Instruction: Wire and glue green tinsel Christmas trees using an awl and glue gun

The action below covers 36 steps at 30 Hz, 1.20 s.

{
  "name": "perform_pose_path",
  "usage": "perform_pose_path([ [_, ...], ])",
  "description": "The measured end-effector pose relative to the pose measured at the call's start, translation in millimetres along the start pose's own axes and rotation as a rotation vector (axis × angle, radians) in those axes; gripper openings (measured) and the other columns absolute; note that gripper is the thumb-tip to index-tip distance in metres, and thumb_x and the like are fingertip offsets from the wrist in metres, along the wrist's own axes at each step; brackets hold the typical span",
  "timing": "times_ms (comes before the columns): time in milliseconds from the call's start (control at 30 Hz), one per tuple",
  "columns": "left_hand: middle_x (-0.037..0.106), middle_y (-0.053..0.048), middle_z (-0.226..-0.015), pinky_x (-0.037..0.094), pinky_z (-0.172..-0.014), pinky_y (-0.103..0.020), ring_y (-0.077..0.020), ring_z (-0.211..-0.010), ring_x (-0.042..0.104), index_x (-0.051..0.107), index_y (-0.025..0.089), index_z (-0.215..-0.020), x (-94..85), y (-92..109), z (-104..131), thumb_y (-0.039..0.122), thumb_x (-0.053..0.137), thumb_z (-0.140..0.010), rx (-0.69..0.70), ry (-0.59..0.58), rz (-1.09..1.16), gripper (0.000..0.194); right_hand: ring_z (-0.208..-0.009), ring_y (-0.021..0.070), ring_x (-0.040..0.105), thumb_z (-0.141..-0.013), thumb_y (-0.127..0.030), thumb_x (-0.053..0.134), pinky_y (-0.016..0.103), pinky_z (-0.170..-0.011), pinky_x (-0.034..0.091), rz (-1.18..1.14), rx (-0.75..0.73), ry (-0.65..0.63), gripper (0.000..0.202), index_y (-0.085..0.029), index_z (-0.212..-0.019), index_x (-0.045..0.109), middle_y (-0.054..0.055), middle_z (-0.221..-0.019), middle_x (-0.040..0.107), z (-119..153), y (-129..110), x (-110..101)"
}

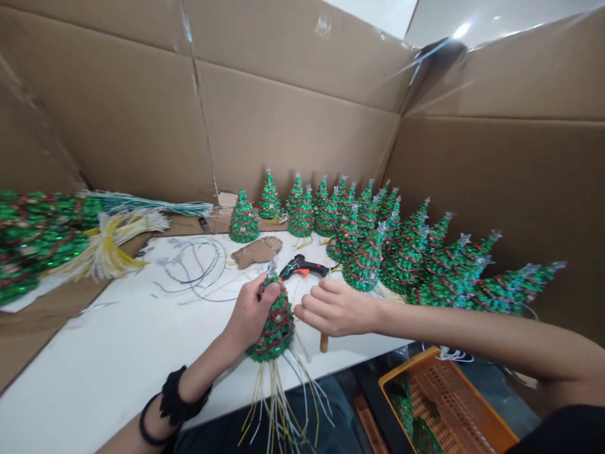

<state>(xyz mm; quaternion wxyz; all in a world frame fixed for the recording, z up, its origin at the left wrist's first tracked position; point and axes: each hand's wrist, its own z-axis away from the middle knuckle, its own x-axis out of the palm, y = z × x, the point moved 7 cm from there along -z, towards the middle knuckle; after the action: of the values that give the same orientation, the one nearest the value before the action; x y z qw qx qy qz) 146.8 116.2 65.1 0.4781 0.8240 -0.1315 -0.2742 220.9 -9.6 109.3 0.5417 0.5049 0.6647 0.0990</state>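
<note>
My left hand (pixel 253 309) is closed around a small green tinsel Christmas tree (pixel 278 325) with a red garland, its thumb near the top. A clear star (pixel 271 268) tops this tree, and yellow and white wires (pixel 278 403) hang from its base past the table edge. Beside it, my right hand (pixel 335 309) is a fist around a wooden-handled tool (pixel 324 342). Only the handle end shows below the fist; the working end is hidden, so its kind cannot be told. Just behind the hands lies a black glue gun (pixel 305 267) with an orange trigger.
Many finished-looking trees (pixel 363 255) crowd the table's back right. One tree without a star (pixel 243 217) stands near a torn cardboard piece (pixel 258 252). Loose wires (pixel 198 265), wire bundles (pixel 111 243) and more trees (pixel 42 233) lie left. An orange basket (pixel 449 403) sits below right. Cardboard walls (pixel 302 107) enclose the table.
</note>
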Motion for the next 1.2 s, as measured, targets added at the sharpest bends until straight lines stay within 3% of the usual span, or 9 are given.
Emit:
perform_pose_path([
  [200,0.057,-0.001,-0.067,0.042,-0.067,-0.032,-0.0188,-0.067,0.054,0.052,0.019,-0.071,3.8,0,3,0.062,0.039,-0.087,0.014,-0.033,0.058,0.048,-0.061,0.0124,0.048,-0.097,-0.011,0.038,0.031,-0.060,0.030,0.009,0.061,0.071,0.024,-0.009,-0.105,0.062,0.000,-0.069,0.057,1,-1,-5],
  [500,0.054,0.000,-0.064,0.040,-0.063,-0.030,-0.0172,-0.063,0.050,0.052,0.019,-0.071,4.0,4,5,0.061,0.039,-0.088,0.019,-0.029,0.062,0.048,-0.067,0.0140,0.054,-0.096,-0.016,0.041,0.031,-0.064,0.032,0.090,-0.054,0.199,0.027,-0.011,-0.093,0.067,0.004,-0.080,0.060,-8,-8,-6],
  [900,0.043,0.003,-0.059,0.034,-0.058,-0.028,-0.0145,-0.059,0.040,0.043,0.021,-0.067,0.7,3,11,0.060,0.041,-0.088,0.003,0.005,0.040,0.045,-0.074,0.0179,0.054,-0.094,-0.019,0.037,0.035,-0.070,0.034,0.093,-0.105,0.112,0.031,-0.011,-0.092,0.067,0.009,-0.087,0.061,-11,-20,0],
  [1200,0.054,0.000,-0.061,0.040,-0.062,-0.030,-0.0173,-0.061,0.049,0.054,0.018,-0.070,0.9,-1,11,0.061,0.042,-0.087,-0.008,0.003,0.057,0.048,-0.074,0.0182,0.056,-0.091,-0.015,0.038,0.035,-0.072,0.035,0.149,-0.120,0.035,0.029,-0.010,-0.094,0.067,0.009,-0.088,0.064,-14,-24,6],
])
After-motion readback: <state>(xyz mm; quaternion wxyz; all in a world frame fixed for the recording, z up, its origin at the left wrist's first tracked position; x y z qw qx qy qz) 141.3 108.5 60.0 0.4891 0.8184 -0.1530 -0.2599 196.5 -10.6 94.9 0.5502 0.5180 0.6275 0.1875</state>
